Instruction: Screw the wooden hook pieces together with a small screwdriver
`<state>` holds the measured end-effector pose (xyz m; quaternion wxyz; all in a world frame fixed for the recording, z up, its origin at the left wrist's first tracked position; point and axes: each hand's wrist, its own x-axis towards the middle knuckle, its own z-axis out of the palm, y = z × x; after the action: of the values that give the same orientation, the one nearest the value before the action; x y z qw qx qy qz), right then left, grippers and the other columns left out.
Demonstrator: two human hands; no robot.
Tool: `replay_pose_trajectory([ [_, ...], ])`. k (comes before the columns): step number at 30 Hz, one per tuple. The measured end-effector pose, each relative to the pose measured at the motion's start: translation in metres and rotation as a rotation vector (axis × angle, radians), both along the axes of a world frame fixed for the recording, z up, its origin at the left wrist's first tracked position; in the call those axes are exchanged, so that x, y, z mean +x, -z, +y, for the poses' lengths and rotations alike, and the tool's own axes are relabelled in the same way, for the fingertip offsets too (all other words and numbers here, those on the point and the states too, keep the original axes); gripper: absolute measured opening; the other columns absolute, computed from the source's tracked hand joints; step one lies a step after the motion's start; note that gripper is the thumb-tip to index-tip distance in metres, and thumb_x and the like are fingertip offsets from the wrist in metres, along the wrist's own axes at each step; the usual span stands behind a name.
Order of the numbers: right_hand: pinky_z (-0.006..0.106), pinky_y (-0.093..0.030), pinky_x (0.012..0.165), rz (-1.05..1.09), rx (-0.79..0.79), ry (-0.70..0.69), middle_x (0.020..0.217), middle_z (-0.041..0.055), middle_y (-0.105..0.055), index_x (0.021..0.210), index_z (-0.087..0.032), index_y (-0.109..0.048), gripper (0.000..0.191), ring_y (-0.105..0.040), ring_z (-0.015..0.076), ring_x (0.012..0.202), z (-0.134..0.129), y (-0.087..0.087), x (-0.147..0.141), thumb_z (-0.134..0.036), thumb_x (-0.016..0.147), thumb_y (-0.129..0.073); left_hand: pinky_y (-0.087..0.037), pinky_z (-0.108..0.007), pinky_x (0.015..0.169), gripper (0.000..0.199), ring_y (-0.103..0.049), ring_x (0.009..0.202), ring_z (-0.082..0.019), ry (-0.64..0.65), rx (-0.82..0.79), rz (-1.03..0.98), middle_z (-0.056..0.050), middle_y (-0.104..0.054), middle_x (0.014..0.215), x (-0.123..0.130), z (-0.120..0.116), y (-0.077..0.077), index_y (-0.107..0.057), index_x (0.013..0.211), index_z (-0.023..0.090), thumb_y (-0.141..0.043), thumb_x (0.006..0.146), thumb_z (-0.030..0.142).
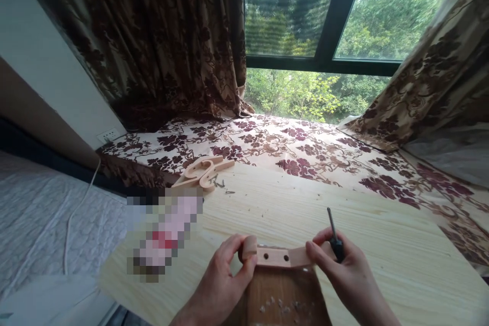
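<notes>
Both hands hold a pale wooden hook (275,256), a curved strip with two dark holes in its flat middle. My left hand (229,275) pinches its left, upturned end between thumb and fingers. At the right end, my right hand (344,270) grips the strip between thumb and forefinger. A screwdriver (333,232) with a dark handle also sits in my right hand, its metal shaft pointing up and away. Right below the hook lies a brown wooden board (282,290) scattered with pale shavings.
At the far left of the light wooden tabletop (275,198) lie several similar wooden hooks (204,170), with several small screws (217,181) beside them. A pixelated pink object (168,234) rests on the left. Behind are a flowered window-seat cover (298,147), curtains (183,35) and a window.
</notes>
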<state>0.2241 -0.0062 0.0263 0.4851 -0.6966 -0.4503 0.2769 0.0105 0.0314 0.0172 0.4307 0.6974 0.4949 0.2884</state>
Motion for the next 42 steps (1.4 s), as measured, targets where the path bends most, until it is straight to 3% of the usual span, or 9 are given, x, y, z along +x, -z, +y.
replay_pose_trajectory([
  [7, 0.024, -0.028, 0.047, -0.019, -0.023, -0.124, 0.050, -0.0062, -0.037, 0.065, -0.021, -0.052, 0.029, -0.035, 0.0120, 0.049, 0.005, 0.007, 0.012, -0.047, 0.072, -0.060, -0.046, -0.024, 0.080, 0.010, -0.058, 0.087, -0.016, 0.012, 0.014, -0.012, -0.001, -0.062, 0.085, -0.001, -0.006, -0.018, -0.061, 0.085, 0.020, -0.053, 0.081, 0.024],
  [10, 0.025, -0.028, 0.047, 0.003, -0.027, -0.162, 0.050, -0.0062, -0.038, 0.065, -0.021, -0.052, 0.030, -0.035, 0.0123, 0.049, 0.006, 0.010, 0.013, -0.049, 0.072, -0.060, -0.047, -0.023, 0.082, 0.033, -0.060, 0.090, -0.015, 0.052, 0.016, -0.016, 0.001, -0.064, 0.095, -0.020, -0.001, -0.023, -0.061, 0.105, 0.023, -0.065, 0.072, 0.023],
  [12, 0.025, -0.028, 0.048, 0.010, 0.003, -0.146, 0.049, -0.0059, -0.038, 0.064, -0.021, -0.052, 0.031, -0.035, 0.0126, 0.049, 0.006, 0.012, 0.013, -0.050, 0.071, -0.060, -0.051, -0.024, 0.078, 0.045, -0.062, 0.087, -0.015, 0.003, 0.061, 0.000, 0.000, -0.065, 0.102, -0.038, 0.012, -0.025, -0.058, 0.115, 0.023, -0.069, 0.072, 0.029],
  [16, 0.026, -0.028, 0.048, 0.003, 0.055, -0.118, 0.048, -0.0056, -0.038, 0.062, -0.021, -0.052, 0.033, -0.035, 0.0128, 0.049, 0.006, 0.013, 0.010, -0.052, 0.070, -0.060, -0.050, -0.034, 0.084, 0.039, -0.059, 0.099, -0.023, -0.289, 0.232, 0.109, -0.005, -0.062, 0.104, -0.061, 0.061, -0.036, -0.058, 0.113, 0.016, -0.033, 0.095, 0.040],
  [18, 0.026, -0.027, 0.047, 0.012, 0.071, -0.117, 0.048, -0.0056, -0.037, 0.061, -0.021, -0.053, 0.033, -0.034, 0.0127, 0.048, 0.006, 0.014, 0.009, -0.052, 0.069, -0.061, -0.049, -0.041, 0.083, 0.036, -0.058, 0.101, -0.027, -0.341, 0.312, 0.200, -0.002, -0.058, 0.110, -0.060, 0.087, -0.041, -0.058, 0.111, 0.013, -0.039, 0.095, 0.040],
  [20, 0.026, -0.026, 0.046, 0.034, 0.087, -0.111, 0.047, -0.0057, -0.036, 0.060, -0.021, -0.053, 0.033, -0.033, 0.0126, 0.048, 0.007, 0.014, 0.008, -0.051, 0.068, -0.061, -0.050, -0.042, 0.082, 0.032, -0.058, 0.099, -0.025, -0.319, 0.360, 0.320, -0.004, -0.057, 0.115, -0.052, 0.109, -0.043, -0.056, 0.113, 0.016, -0.055, 0.089, 0.037],
  [23, 0.026, -0.027, 0.046, 0.056, 0.110, -0.101, 0.047, -0.0054, -0.038, 0.059, -0.021, -0.052, 0.031, -0.034, 0.0124, 0.048, 0.008, 0.015, 0.007, -0.049, 0.068, -0.062, -0.050, -0.041, 0.082, 0.031, -0.058, 0.099, -0.025, -0.185, 0.389, 0.519, -0.004, -0.057, 0.114, -0.035, 0.129, -0.037, -0.057, 0.112, 0.015, -0.050, 0.091, 0.037],
  [30, 0.025, -0.028, 0.047, 0.039, 0.117, -0.129, 0.048, -0.0052, -0.039, 0.058, -0.020, -0.051, 0.030, -0.034, 0.0118, 0.049, 0.009, 0.012, 0.007, -0.046, 0.070, -0.060, -0.050, -0.042, 0.082, 0.031, -0.058, 0.098, -0.021, 0.031, 0.446, 0.855, -0.008, -0.056, 0.118, -0.014, 0.142, -0.017, -0.054, 0.116, 0.018, -0.055, 0.089, 0.034],
  [42, 0.024, -0.030, 0.046, 0.044, 0.085, -0.132, 0.049, -0.0047, -0.043, 0.060, -0.020, -0.052, 0.024, -0.038, 0.0117, 0.049, 0.010, 0.003, 0.009, -0.041, 0.067, -0.062, -0.050, -0.042, 0.082, 0.032, -0.058, 0.098, -0.021, 0.126, 0.443, 0.897, -0.008, -0.055, 0.118, -0.003, 0.145, -0.019, -0.053, 0.116, 0.018, -0.055, 0.089, 0.034],
])
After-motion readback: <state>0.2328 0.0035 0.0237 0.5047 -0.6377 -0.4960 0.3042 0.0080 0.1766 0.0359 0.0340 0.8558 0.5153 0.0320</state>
